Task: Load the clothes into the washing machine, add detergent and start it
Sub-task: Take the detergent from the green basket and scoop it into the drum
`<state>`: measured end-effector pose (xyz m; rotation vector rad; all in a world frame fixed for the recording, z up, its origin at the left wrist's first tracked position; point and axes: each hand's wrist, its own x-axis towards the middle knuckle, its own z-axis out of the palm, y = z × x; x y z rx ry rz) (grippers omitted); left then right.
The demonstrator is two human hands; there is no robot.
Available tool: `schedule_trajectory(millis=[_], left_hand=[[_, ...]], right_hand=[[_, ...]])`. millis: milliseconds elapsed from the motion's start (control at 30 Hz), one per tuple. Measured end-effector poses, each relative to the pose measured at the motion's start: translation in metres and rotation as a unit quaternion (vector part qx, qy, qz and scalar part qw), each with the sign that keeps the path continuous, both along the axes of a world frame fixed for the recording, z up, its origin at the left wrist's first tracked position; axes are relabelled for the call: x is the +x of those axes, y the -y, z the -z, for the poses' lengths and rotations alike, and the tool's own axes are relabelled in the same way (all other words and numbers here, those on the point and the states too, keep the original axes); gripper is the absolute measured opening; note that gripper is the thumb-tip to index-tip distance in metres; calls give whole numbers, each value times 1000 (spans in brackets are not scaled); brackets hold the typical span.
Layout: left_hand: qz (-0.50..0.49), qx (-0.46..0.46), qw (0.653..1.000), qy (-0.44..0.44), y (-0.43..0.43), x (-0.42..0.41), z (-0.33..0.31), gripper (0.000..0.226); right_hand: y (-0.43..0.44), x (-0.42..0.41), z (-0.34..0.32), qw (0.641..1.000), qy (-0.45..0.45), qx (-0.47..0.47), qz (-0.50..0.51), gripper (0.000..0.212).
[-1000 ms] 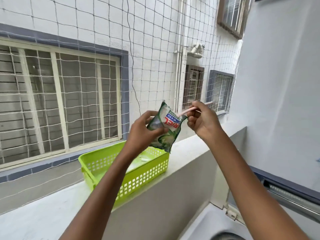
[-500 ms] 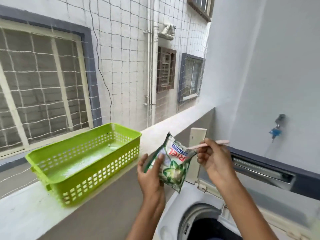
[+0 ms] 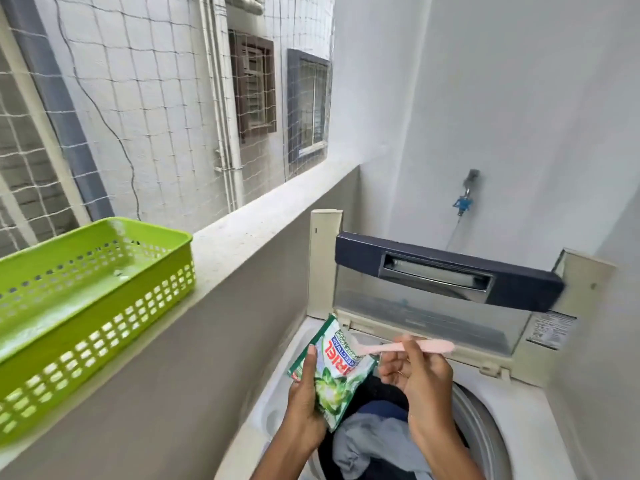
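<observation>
My left hand (image 3: 304,407) grips a green and white detergent packet (image 3: 334,372) over the open drum of a white top-loading washing machine (image 3: 540,420). My right hand (image 3: 420,379) holds a pink plastic spoon (image 3: 420,347) by its handle, its bowl end at the packet's open top. Grey and dark blue clothes (image 3: 374,441) lie inside the drum below both hands. The machine's lid (image 3: 446,271), with a dark blue front band, stands raised behind the drum.
A lime green perforated basket (image 3: 90,282) sits on the concrete ledge (image 3: 256,223) to the left. Netting covers the opening beyond the ledge. A tap with a blue fitting (image 3: 464,199) is on the white wall behind the machine.
Both hands have come down and to the right with the packet and spoon, from above the basket to above the drum. The view has dropped, so the machine and clothes now show.
</observation>
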<state>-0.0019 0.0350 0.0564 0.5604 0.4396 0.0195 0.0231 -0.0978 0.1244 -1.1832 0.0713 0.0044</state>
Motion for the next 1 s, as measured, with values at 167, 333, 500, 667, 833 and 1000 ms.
schedule_trajectory(millis=[167,333,500,667,833,1000], left_hand=[[1,6,999,-39,8,2,12,64],[8,21,998,-52,10,2,20,63],[13,21,998,-54,9,2,26,59],[10,10,998,-57,13,6,32,56],[14,11,997,-69,18,11,37,56],[18,26,997,-71,26,25,42,49]], right_hand=[[18,3,9,1000,-11,-16,15,22],[25,7,12,999,-14,-34,6,21],[32,7,16,999,-20,-23,13,21],[41,12,19,1000,-26,-11,14,19],[51,20,27,999,-37,-9,22,19],[64,32,37,998,-51,1,39,21]])
